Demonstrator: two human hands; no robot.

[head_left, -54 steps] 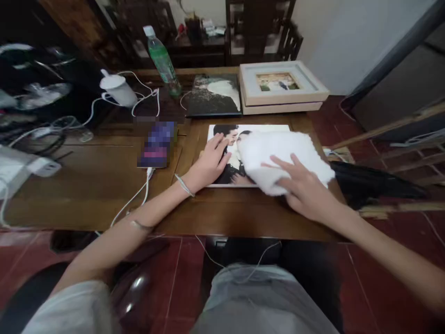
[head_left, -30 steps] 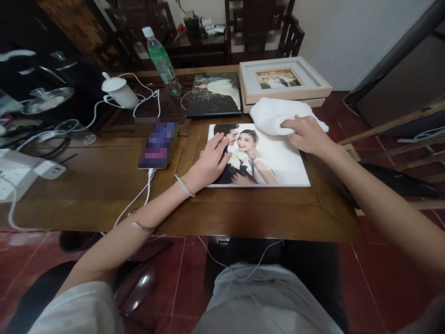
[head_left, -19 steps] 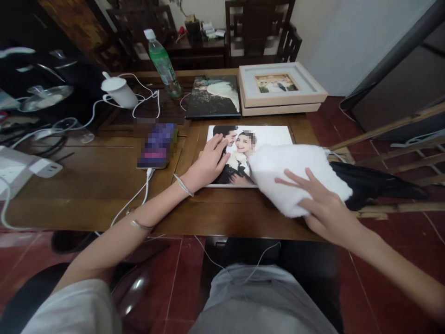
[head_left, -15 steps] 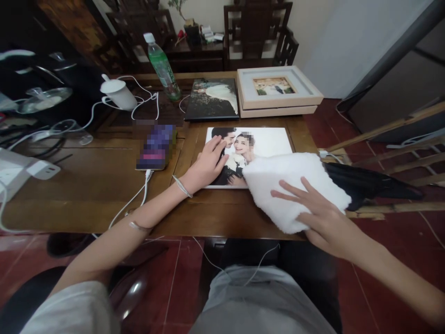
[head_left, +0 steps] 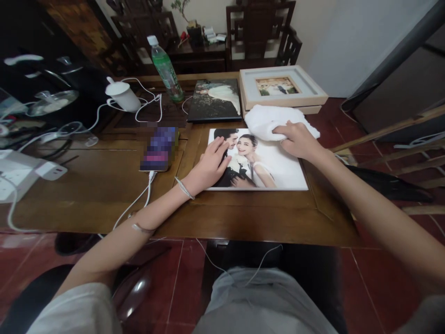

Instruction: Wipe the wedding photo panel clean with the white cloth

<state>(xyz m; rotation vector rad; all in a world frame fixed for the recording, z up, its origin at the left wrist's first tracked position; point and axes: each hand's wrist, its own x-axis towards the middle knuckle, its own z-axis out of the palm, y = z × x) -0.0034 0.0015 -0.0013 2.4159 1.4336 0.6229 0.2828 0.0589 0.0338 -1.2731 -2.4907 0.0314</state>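
A white-edged photo panel [head_left: 278,167] showing a couple lies flat on the wooden table [head_left: 243,218]. My left hand [head_left: 212,164] rests open on the panel's left part, fingers stretched over the picture. A fluffy white cloth [head_left: 267,123] is bunched in my right hand [head_left: 297,141], whose fingers are closed on it. The cloth covers the panel's upper right corner and reaches the table behind it, near the framed pictures. Part of the right hand's grip is hidden in the folds.
Behind the panel are a dark photo panel [head_left: 215,104] and stacked light-wood frames [head_left: 283,90]. A green bottle [head_left: 167,72], a lidded white cup [head_left: 122,96] and a charging phone [head_left: 159,148] stand or lie to the left. White cables and a power strip [head_left: 15,174] occupy the far left.
My right hand has moved the cloth from the panel's lower right to its upper right edge, its fingers now closed, uncovering the lower right of the picture. My left hand stays put.
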